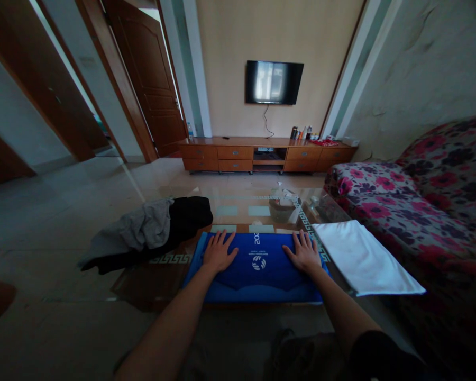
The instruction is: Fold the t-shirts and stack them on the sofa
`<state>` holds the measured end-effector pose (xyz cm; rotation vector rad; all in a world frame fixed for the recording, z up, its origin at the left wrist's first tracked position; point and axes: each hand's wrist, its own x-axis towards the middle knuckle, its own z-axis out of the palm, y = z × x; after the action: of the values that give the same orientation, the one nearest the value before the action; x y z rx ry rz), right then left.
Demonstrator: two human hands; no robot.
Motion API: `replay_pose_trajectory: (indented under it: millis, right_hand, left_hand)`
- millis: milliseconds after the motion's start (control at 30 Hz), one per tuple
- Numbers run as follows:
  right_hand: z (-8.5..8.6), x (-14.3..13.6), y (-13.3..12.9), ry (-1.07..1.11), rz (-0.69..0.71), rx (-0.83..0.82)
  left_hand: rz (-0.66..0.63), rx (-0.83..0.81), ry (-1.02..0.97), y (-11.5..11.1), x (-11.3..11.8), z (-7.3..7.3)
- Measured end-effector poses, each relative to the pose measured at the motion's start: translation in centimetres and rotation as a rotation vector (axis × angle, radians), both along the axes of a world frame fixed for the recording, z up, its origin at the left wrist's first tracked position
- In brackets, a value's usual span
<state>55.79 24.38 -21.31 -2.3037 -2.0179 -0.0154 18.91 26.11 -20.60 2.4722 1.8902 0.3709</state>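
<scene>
A blue shirt (257,280), folded into a wide flat shape with a white logo and printed lettering, lies near the front edge of the glass table (238,197). My left hand (219,253) rests flat on its left part, fingers spread. On its right part lies my right hand (303,253), also flat with fingers apart. Right of the shirt is a folded white cloth (365,259), partly over the table's edge. A rumpled grey and black garment (150,227) is heaped on the table's left side.
Farther back on the table are a container with tissue (283,209) and a small glass item (313,202). A flowered sofa (381,180) stands to the right. Beyond, a low wooden cabinet (234,153) carries bottles and cans below a wall television (273,83).
</scene>
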Motion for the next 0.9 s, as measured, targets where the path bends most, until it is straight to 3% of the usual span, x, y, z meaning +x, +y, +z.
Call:
replay_pose_trajectory:
  millis: [267,433,600,700,900]
  right_hand:
    - [1.3,-1.7,-1.1,-0.045,0.010,0.162]
    - [0.6,-1.1,-1.2,0.044,-0.097,0.035]
    - [0.3,-0.1,-0.1,0.067,-0.073,0.014]
    - [0.7,0.0,0.2,0.087,-0.070,0.028]
    - [0.8,0.7,-1.2,0.044,-0.078,0.099]
  left_hand:
    - [0.097,0.179,0.004,-0.7,0.7,1.6]
    - [0.249,0.013,0.017,0.1,-1.5,0.8]
    - [0.170,-0.102,-0.009,1.5,-3.9,-0.1]
    - [0.174,-0.069,-0.031,1.6,-4.1,0.0]
    - [0.335,0.053,0.009,0.7,-3.6,0.6]
